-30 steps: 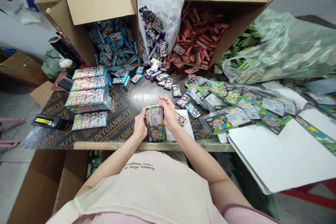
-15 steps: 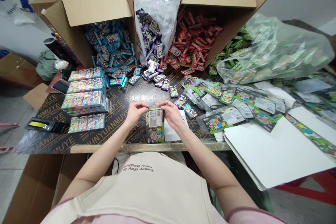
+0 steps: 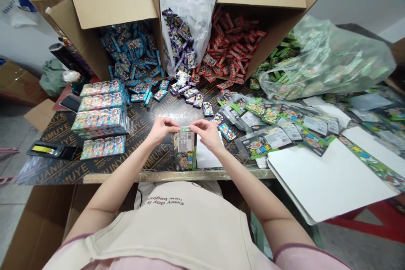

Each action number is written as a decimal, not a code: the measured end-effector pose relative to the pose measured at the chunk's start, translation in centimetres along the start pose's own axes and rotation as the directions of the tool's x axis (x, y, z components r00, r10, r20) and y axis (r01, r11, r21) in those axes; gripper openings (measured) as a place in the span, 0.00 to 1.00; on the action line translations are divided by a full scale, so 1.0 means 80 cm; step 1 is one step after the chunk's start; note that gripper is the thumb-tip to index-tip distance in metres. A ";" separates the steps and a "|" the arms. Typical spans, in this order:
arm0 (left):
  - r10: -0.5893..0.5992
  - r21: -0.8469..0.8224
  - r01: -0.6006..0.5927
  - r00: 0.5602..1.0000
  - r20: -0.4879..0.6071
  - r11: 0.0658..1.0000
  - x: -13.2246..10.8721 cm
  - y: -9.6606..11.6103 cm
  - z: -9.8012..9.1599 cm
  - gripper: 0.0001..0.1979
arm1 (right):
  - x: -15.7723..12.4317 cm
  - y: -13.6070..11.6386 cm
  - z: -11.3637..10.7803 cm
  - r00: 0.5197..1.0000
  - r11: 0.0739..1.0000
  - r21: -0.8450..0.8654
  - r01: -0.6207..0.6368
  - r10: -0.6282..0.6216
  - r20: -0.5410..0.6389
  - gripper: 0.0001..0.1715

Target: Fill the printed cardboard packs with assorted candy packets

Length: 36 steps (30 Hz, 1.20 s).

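Near the table's front edge lies a dark printed plastic pouch [image 3: 185,152] with a pale label and green edging. Its top end is pinched at one corner by my left hand [image 3: 163,130] and at the other by my right hand [image 3: 204,132]. Both hands have thumb and fingertips pressed together. A white sheet [image 3: 209,154] lies beside the pouch, partly under my right wrist. Just beyond my right hand are a blue small packet [image 3: 227,132] and a few purple-edged small packets [image 3: 207,109].
At left stand stacks of wrapped packs [image 3: 100,114], a phone [image 3: 70,103] and a black tray [image 3: 52,150]. Behind are cartons of blue packets [image 3: 133,50] and red packets [image 3: 236,48]. On the right, more pouches [image 3: 268,141] lie near white boards [image 3: 329,177].
Both hands stay at the pouch's top end, with the fingers shifted only slightly. The whole view has moved a little.
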State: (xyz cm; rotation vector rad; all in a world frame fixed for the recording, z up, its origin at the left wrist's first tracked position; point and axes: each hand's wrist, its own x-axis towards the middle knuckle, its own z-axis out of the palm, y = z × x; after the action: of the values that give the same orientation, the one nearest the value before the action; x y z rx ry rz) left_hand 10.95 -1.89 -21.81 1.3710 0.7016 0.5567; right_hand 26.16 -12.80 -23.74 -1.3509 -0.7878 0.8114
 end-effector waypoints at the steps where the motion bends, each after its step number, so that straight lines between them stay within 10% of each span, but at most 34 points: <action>1: 0.019 0.028 -0.019 1.000 0.005 0.999 0.000 0.001 0.000 0.10 | 0.001 -0.001 -0.001 1.000 1.000 -0.006 0.001 -0.001 0.014 0.13; 14: 0.420 0.541 -0.541 0.841 0.340 0.644 -0.022 0.007 -0.004 0.07 | -0.017 -0.004 -0.031 0.984 0.992 -0.097 0.080 -0.063 0.167 0.11; 19: 0.563 0.553 -0.614 0.775 0.288 0.563 -0.046 -0.002 -0.001 0.07 | -0.051 0.010 -0.028 0.955 0.935 -0.208 0.286 -0.260 0.144 0.10; 22: 0.669 0.527 -0.668 0.707 0.228 0.526 -0.084 0.000 -0.001 0.07 | -0.082 0.007 -0.020 0.883 0.839 -0.277 0.469 -0.445 0.149 0.13; 27: 0.727 0.457 -0.836 0.513 0.457 0.303 -0.155 0.003 -0.019 0.16 | -0.127 -0.008 -0.027 0.618 0.576 -0.225 0.786 -0.718 0.320 0.20; 36: 0.728 0.533 -0.842 0.415 0.546 0.080 -0.160 0.006 -0.023 0.20 | -0.127 -0.012 -0.018 0.485 0.467 -0.159 0.870 -0.749 0.451 0.20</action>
State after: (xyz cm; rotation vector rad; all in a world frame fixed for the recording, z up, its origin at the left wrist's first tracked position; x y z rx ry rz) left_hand 0.93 -9.79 -19.84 2.6538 -0.1253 1.0907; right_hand 22.29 -22.30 -23.08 -0.9346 -1.7682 0.0557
